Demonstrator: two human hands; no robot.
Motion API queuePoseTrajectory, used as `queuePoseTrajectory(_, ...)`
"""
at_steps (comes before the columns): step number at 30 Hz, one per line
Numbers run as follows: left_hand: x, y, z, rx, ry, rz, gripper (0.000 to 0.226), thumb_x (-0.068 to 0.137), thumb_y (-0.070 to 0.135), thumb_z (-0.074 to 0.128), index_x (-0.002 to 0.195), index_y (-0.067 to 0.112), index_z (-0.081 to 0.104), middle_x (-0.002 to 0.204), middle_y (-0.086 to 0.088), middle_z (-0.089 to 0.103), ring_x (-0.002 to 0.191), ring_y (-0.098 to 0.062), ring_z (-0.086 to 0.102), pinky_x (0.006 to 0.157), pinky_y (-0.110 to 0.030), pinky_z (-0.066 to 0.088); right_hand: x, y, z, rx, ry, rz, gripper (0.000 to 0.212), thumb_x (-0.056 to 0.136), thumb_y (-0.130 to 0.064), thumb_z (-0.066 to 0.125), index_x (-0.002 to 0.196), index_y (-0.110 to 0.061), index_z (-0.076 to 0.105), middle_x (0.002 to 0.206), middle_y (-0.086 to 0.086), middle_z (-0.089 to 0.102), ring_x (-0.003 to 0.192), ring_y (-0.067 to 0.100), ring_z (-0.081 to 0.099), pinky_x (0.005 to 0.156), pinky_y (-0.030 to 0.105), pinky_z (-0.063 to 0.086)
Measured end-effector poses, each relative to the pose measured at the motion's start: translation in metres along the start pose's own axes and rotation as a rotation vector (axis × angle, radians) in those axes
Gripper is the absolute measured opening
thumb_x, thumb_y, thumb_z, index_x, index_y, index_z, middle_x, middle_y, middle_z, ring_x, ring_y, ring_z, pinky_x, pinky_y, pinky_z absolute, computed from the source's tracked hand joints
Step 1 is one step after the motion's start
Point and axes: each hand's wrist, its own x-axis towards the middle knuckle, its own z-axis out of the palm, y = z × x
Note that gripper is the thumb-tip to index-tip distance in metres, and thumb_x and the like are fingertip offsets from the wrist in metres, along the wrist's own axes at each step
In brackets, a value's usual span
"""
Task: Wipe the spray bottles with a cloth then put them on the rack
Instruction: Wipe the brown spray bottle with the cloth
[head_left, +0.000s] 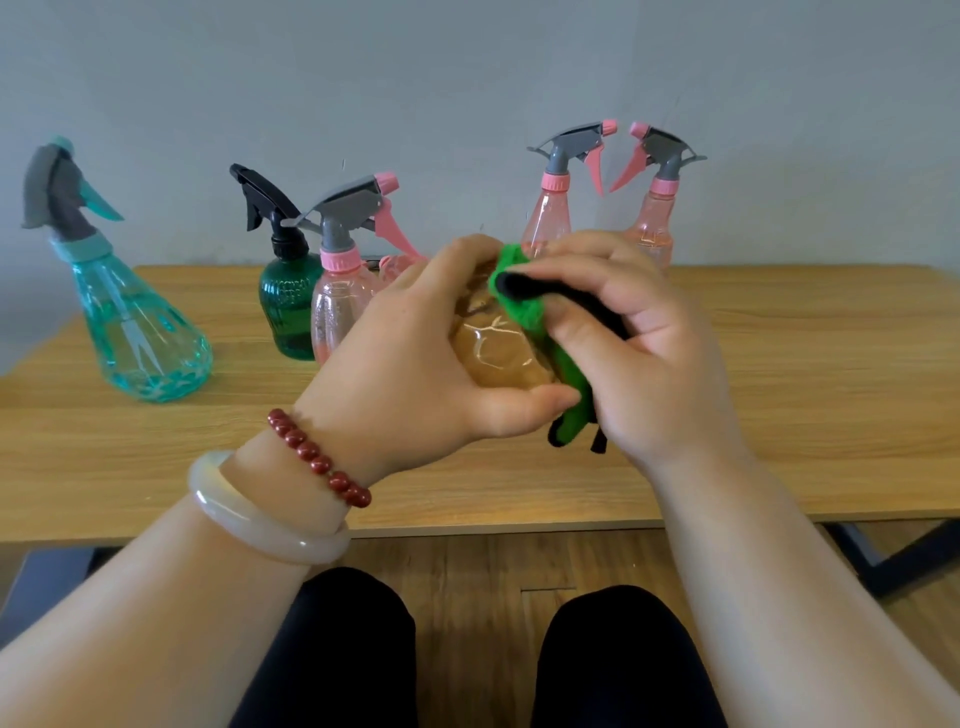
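Note:
My left hand (415, 343) grips a clear spray bottle (493, 353) by its body, held above the wooden table (779, 389). Against the bottle's right side my right hand (634, 343) presses and grips a green cloth with black edging (519, 291). The bottle's head is hidden behind my hands. Standing on the table are a teal bottle (135, 332) at far left, a dark green bottle with a black trigger (285, 306), a pink bottle (337, 301) beside it, and two pink bottles (550, 208) (654, 218) behind my hands.
A grey wall rises right behind the table. The table's front edge runs just past my wrists, with my knees and a wooden floor (483, 582) below. A black table leg (857, 551) shows at lower right. No rack is in view.

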Motion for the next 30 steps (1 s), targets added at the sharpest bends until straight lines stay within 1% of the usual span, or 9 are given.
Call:
queuePoseTrajectory(4, -0.002, 0.002, 0.005, -0.019, -0.01, -0.005, 0.092, 0.055, 0.073, 0.069, 0.134, 0.03, 0.047, 0.119, 0.019, 0.057, 0.113, 0.004, 0.054, 0.094, -0.009, 0.043, 0.008, 0.006, 0.004, -0.037, 0.055, 0.094, 0.026, 0.093, -0.007, 0.06, 0.106, -0.027, 0.069, 0.103, -0.012, 0.06, 0.102, 0.002, 0.059, 0.088, 0.017, 0.045)
queuePoseTrajectory(9, -0.003, -0.003, 0.001, -0.04, 0.066, -0.032, 0.082, 0.057, 0.071, 0.07, 0.125, 0.031, 0.048, 0.111, 0.018, 0.06, 0.106, -0.005, 0.059, 0.091, -0.031, 0.052, -0.001, -0.007, 0.001, 0.055, -0.106, -0.008, 0.028, 0.092, -0.005, 0.06, 0.104, -0.03, 0.067, 0.105, -0.01, 0.059, 0.108, 0.007, 0.058, 0.093, 0.021, 0.045)
queuePoseTrajectory(13, -0.007, 0.0, 0.004, -0.08, 0.079, 0.01, 0.088, 0.058, 0.066, 0.074, 0.132, 0.025, 0.049, 0.12, 0.012, 0.061, 0.115, -0.007, 0.058, 0.099, -0.032, 0.05, 0.009, 0.007, 0.005, -0.102, 0.091, 0.091, 0.021, 0.093, -0.01, 0.062, 0.105, -0.025, 0.07, 0.103, -0.008, 0.064, 0.101, 0.001, 0.06, 0.086, 0.014, 0.044)
queuePoseTrajectory(17, -0.01, 0.001, 0.005, -0.049, 0.07, 0.05, 0.087, 0.06, 0.067, 0.075, 0.132, 0.026, 0.048, 0.121, 0.012, 0.06, 0.116, -0.008, 0.057, 0.099, -0.029, 0.049, 0.01, 0.018, 0.01, -0.064, 0.228, 0.333, 0.016, 0.093, -0.019, 0.064, 0.102, -0.024, 0.076, 0.097, -0.008, 0.07, 0.096, 0.007, 0.064, 0.082, 0.027, 0.051)
queuePoseTrajectory(19, -0.009, 0.002, 0.005, -0.048, 0.082, 0.047, 0.088, 0.06, 0.067, 0.074, 0.133, 0.025, 0.048, 0.122, 0.013, 0.059, 0.117, -0.006, 0.057, 0.1, -0.027, 0.048, 0.003, 0.01, 0.012, -0.01, 0.216, 0.249, 0.019, 0.091, -0.017, 0.062, 0.104, -0.025, 0.073, 0.102, -0.006, 0.07, 0.1, 0.007, 0.064, 0.087, 0.03, 0.052)
queuePoseTrajectory(22, -0.008, 0.002, 0.004, -0.052, 0.102, 0.051, 0.088, 0.059, 0.065, 0.074, 0.133, 0.024, 0.049, 0.123, 0.013, 0.059, 0.118, -0.007, 0.056, 0.101, -0.028, 0.048, -0.004, -0.003, 0.012, -0.02, 0.158, 0.099, 0.021, 0.092, -0.01, 0.063, 0.108, -0.021, 0.071, 0.105, -0.003, 0.069, 0.103, 0.004, 0.062, 0.088, 0.018, 0.048)
queuePoseTrajectory(25, -0.01, 0.0, 0.004, -0.057, 0.114, 0.08, 0.089, 0.06, 0.065, 0.076, 0.133, 0.022, 0.049, 0.121, 0.011, 0.06, 0.117, -0.01, 0.057, 0.1, -0.025, 0.047, 0.0, 0.006, 0.01, -0.05, 0.196, 0.147, 0.022, 0.092, -0.011, 0.062, 0.109, -0.021, 0.072, 0.105, -0.003, 0.07, 0.102, 0.002, 0.062, 0.086, 0.015, 0.046)
queuePoseTrajectory(28, -0.013, -0.001, 0.007, -0.079, 0.125, 0.066, 0.085, 0.06, 0.065, 0.075, 0.13, 0.027, 0.047, 0.12, 0.012, 0.061, 0.116, -0.008, 0.058, 0.099, -0.022, 0.047, -0.001, 0.012, 0.014, 0.019, 0.234, 0.256, 0.025, 0.091, -0.018, 0.059, 0.108, -0.032, 0.071, 0.104, -0.008, 0.072, 0.102, 0.006, 0.065, 0.087, 0.024, 0.051)
queuePoseTrajectory(30, -0.013, -0.001, 0.007, -0.11, 0.144, 0.035, 0.08, 0.059, 0.066, 0.074, 0.127, 0.033, 0.046, 0.118, 0.016, 0.061, 0.115, -0.005, 0.058, 0.097, -0.019, 0.047, -0.008, 0.007, 0.016, 0.038, 0.194, 0.23, 0.025, 0.091, -0.016, 0.059, 0.107, -0.03, 0.071, 0.105, -0.009, 0.07, 0.104, 0.007, 0.064, 0.088, 0.022, 0.05)
